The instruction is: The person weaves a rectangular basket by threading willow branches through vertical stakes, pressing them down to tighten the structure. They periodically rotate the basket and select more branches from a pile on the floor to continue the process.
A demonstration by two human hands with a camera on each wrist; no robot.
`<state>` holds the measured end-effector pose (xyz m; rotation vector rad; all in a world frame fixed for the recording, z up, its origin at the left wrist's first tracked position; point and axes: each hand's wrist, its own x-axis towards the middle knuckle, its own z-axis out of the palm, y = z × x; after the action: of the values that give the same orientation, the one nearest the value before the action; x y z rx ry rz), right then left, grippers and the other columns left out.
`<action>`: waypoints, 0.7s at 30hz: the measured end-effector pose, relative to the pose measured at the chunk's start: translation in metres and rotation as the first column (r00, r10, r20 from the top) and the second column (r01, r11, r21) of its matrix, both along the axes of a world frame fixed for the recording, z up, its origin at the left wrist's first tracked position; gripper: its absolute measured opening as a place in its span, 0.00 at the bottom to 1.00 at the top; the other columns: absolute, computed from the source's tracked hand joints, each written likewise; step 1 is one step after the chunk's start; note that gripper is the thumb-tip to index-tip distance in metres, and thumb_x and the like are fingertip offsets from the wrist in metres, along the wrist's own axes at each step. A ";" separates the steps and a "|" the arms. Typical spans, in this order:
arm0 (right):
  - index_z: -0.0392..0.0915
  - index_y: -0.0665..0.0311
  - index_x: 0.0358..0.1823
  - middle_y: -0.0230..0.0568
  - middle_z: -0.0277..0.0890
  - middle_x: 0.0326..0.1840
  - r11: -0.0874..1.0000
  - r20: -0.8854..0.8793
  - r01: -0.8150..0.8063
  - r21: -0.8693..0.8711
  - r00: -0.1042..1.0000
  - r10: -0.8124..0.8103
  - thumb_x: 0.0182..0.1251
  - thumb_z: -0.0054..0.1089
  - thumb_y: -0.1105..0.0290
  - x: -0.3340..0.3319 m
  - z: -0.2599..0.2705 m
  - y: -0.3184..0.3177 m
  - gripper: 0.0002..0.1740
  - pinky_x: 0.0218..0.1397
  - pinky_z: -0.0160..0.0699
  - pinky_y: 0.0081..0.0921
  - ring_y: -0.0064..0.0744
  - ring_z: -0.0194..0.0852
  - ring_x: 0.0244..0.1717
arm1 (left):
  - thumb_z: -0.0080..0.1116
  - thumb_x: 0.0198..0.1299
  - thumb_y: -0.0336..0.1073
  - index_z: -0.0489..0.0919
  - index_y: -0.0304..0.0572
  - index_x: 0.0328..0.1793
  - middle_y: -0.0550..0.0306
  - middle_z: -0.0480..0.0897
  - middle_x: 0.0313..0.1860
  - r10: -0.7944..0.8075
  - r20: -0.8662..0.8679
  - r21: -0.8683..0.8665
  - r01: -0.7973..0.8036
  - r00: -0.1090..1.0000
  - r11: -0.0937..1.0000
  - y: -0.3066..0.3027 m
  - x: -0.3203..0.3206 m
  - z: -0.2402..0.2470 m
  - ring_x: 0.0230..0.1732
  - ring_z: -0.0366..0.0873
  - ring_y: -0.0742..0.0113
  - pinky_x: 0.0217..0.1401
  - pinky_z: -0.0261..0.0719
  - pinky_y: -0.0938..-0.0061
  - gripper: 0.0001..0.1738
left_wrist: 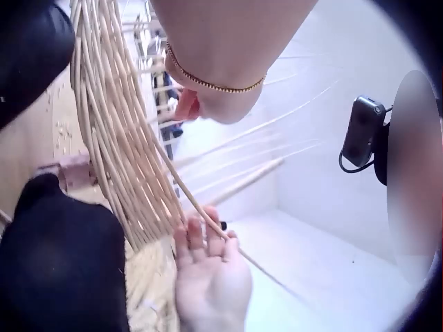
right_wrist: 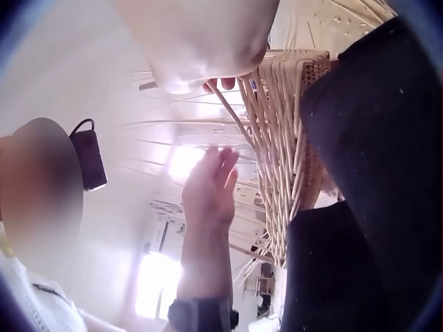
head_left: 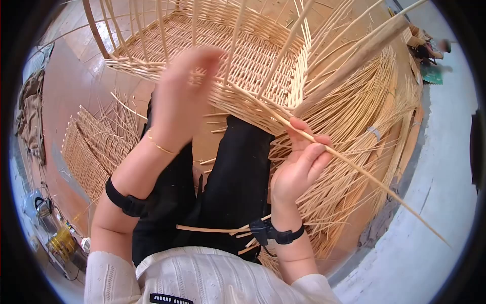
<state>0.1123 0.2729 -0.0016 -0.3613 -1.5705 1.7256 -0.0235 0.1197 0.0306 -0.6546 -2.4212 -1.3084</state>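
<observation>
A half-woven wicker basket (head_left: 243, 106) lies across the person's knees, with upright stakes rising from its rim. The right hand (head_left: 301, 164) pinches a long willow rod (head_left: 385, 188) between thumb and fingers, just outside the basket's near right corner. From there one end of the rod runs to the near wall; the other tapers away to the lower right. Over the near wall, the left hand (head_left: 185, 91) is raised and blurred. Its fingers look extended in the right wrist view, beside the stakes, with nothing held.
A large bundle of loose willow rods (head_left: 354, 137) spreads along the right. A thick wooden pole (head_left: 354, 63) slants up from the basket's corner. On the left lies a woven panel (head_left: 93, 147); tools and a yellow spool (head_left: 62, 244) are at the lower left.
</observation>
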 end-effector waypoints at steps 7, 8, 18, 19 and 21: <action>0.67 0.56 0.55 0.49 0.75 0.55 0.919 0.040 0.091 -0.383 0.996 -0.082 0.70 0.54 0.81 0.016 0.021 0.037 0.16 0.56 0.79 0.32 0.36 0.77 0.57 | 0.69 0.59 0.46 0.80 0.39 0.36 0.60 0.83 0.26 -0.411 0.477 -0.157 0.535 0.777 0.830 0.042 -0.008 -0.016 0.31 0.76 0.67 0.48 0.72 0.71 0.17; 0.67 0.56 0.55 0.49 0.75 0.55 0.920 0.038 0.095 -0.381 0.995 -0.087 0.70 0.54 0.81 0.009 0.026 0.037 0.16 0.56 0.79 0.32 0.36 0.77 0.57 | 0.69 0.59 0.45 0.80 0.39 0.35 0.61 0.81 0.23 -0.403 0.427 -0.142 0.500 0.810 0.854 0.042 -0.005 -0.019 0.30 0.75 0.69 0.44 0.72 0.72 0.17; 0.47 0.52 0.78 0.42 0.75 0.43 0.980 -0.030 -0.129 0.155 0.990 0.135 0.76 0.47 0.76 -0.070 0.072 0.050 0.33 0.54 0.80 0.36 0.32 0.75 0.46 | 0.70 0.60 0.43 0.78 0.37 0.29 0.67 0.75 0.19 -0.307 0.595 0.011 0.375 0.743 0.927 0.042 -0.012 -0.022 0.22 0.67 0.79 0.27 0.68 0.78 0.17; 0.47 0.48 0.78 0.37 0.71 0.39 0.997 -0.105 -0.068 -0.024 0.992 0.065 0.77 0.46 0.73 -0.056 0.046 0.051 0.32 0.51 0.81 0.37 0.31 0.73 0.42 | 0.70 0.60 0.43 0.78 0.37 0.29 0.67 0.75 0.19 -0.300 0.605 0.007 0.372 0.737 0.928 0.040 -0.013 -0.020 0.22 0.67 0.79 0.27 0.68 0.78 0.17; 0.47 0.44 0.77 0.33 0.68 0.35 0.980 -0.173 -0.010 -0.199 0.985 -0.025 0.79 0.45 0.71 -0.035 0.006 0.049 0.31 0.49 0.81 0.38 0.30 0.71 0.39 | 0.70 0.60 0.42 0.78 0.38 0.30 0.68 0.75 0.20 -0.263 0.662 -0.117 0.443 0.702 0.889 0.041 -0.019 -0.007 0.23 0.69 0.82 0.28 0.69 0.80 0.17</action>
<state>0.0771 0.3224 0.0045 -0.3038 -1.2741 1.8613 -0.0421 0.1609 0.0236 -0.9128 -3.1937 -1.5539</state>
